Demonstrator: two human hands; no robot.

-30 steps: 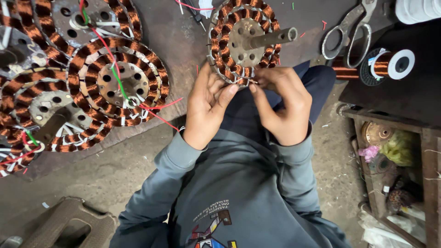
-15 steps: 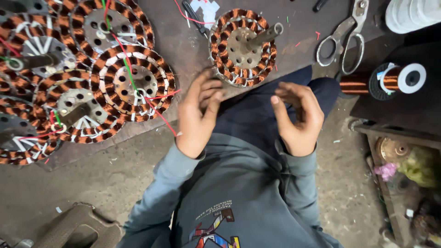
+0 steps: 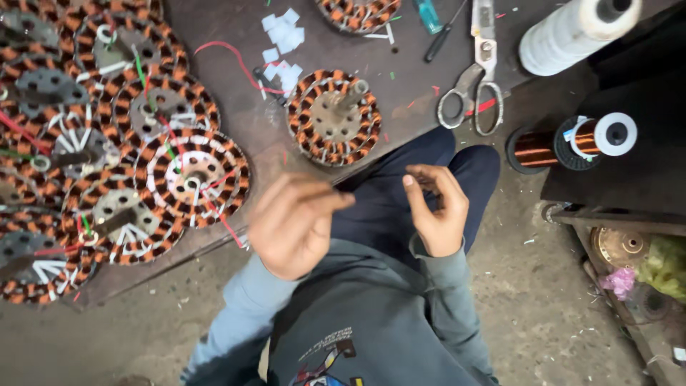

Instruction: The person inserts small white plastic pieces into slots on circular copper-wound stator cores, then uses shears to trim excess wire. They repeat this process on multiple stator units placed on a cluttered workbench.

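Seen from above, a seated person in a grey sweatshirt and dark trousers works at a dark bench (image 3: 236, 39). One copper-wound stator (image 3: 334, 118) lies flat on the bench near its front edge, its short shaft pointing up. A second ago both hands were pressed against this stator's near rim. Now they have come off it and hang apart over the person's lap, below the stator and touching nothing on the bench.

The left hand (image 3: 294, 225) is blurred with motion; its fingers are bunched toward the thumb, but I cannot tell whether they pinch anything. The right hand (image 3: 437, 209) is loosely curled, thumb and forefinger nearly meeting, with nothing plainly visible between them; a fine wire would be too thin to see. Judged from this, the handling of the stator's rim is paused or done.

Left of the stator a crowd of similar stators (image 3: 143, 164) overlaps in a pile, with red and green leads trailing toward the bench edge. Above and left of it lie small white paper scraps (image 3: 282, 32). Right of it rest scissors (image 3: 475, 89), beyond them a white thread cone (image 3: 572, 32) and a copper wire spool (image 3: 564, 139). The freest room is the lap gap below the stator and the bare strip of bench between it and the scissors.
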